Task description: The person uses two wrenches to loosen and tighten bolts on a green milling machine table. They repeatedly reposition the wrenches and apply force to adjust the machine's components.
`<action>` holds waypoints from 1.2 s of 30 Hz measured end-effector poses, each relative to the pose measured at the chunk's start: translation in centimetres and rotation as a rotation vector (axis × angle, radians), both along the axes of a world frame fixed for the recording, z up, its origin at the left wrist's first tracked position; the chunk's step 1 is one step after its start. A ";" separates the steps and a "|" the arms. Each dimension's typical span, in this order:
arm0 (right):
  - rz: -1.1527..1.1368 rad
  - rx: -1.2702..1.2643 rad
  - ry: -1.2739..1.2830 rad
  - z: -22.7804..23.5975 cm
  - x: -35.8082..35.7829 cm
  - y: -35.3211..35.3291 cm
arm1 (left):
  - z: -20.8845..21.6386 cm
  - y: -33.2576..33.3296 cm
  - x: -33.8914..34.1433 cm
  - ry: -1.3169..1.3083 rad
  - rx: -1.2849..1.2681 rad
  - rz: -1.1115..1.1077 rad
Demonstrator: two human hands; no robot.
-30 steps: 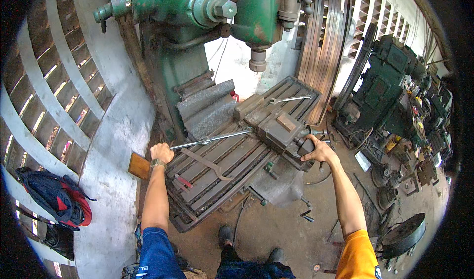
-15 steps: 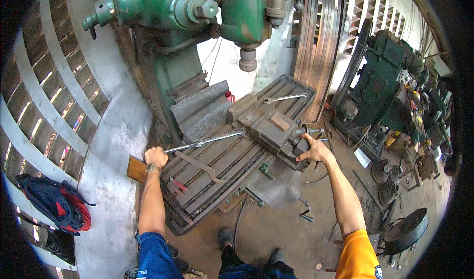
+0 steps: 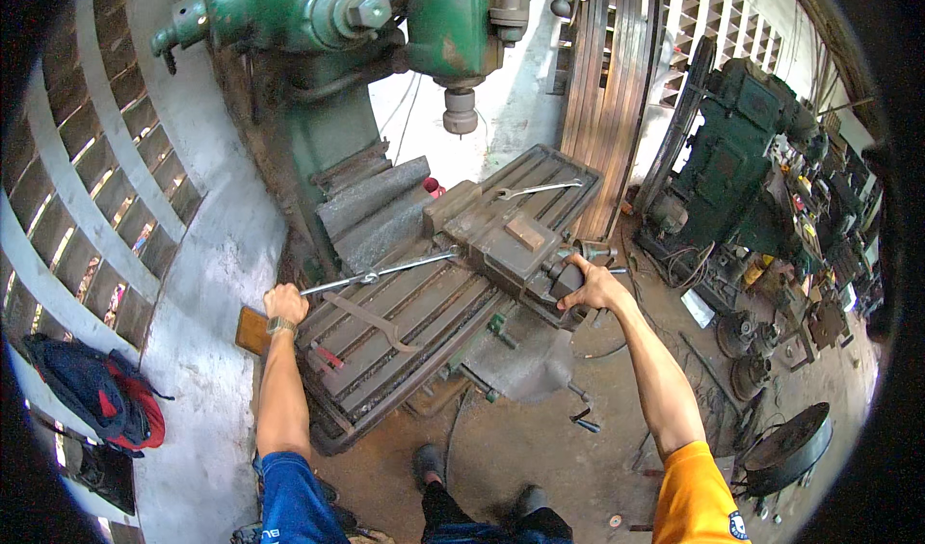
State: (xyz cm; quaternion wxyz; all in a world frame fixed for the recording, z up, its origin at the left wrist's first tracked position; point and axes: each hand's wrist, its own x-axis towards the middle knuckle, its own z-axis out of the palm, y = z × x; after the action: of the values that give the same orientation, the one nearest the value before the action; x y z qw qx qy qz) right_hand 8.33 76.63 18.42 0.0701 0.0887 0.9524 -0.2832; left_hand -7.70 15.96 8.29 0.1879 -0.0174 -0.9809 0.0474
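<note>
My left hand (image 3: 286, 303) is closed round the near end of a long steel wrench (image 3: 332, 285). It appears to meet a second wrench (image 3: 414, 263) at a ring-shaped joint, and the far end reaches the base of the machine vise (image 3: 508, 245). Gripping the vise's screw end is my right hand (image 3: 594, 286), its thumb across a dark block there; some fingers are hidden behind. Beneath lies the slotted milling table (image 3: 414, 298), carrying a flat S-shaped spanner (image 3: 371, 320), a red-handled tool (image 3: 328, 358) and, at the far end, an open-ended wrench (image 3: 540, 189).
A green milling head (image 3: 448, 24) with its spindle (image 3: 460, 110) hangs over the table's back. Corrugated way covers (image 3: 376, 212) stand behind. Left, a backpack (image 3: 96, 390) hangs by the wall. A dark green machine (image 3: 723, 149) and a round pan (image 3: 790, 448) are right.
My view has shifted slightly, so the scene sits a little further left. Both hands keep their grips, with no clear movement of the wrench or vise.
</note>
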 end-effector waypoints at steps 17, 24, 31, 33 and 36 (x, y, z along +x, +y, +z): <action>-0.026 -0.009 -0.016 0.1 0.1 -0.2 | -0.1 0.1 0.1 -0.017 -0.012 0.031; -0.012 0.032 0.034 0.1 0.1 -0.6 | -0.9 -0.5 -0.9 -0.103 -0.015 0.017; -0.015 0.027 0.000 -0.5 -0.1 0.3 | 0.8 1.7 2.4 -0.019 -0.010 0.046; -0.009 0.061 0.042 -1.3 -0.1 0.1 | 1.5 3.4 6.2 -0.020 -0.098 0.133; 0.022 -0.088 -0.041 -2.2 0.7 0.0 | 2.2 5.7 13.2 -0.171 -0.062 0.156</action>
State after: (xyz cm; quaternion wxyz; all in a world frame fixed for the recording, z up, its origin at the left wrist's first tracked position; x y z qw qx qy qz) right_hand 9.04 76.67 16.27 0.0963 0.0809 0.9382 -0.3223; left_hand 5.52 21.64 10.47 0.0985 0.0492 -0.9898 0.0906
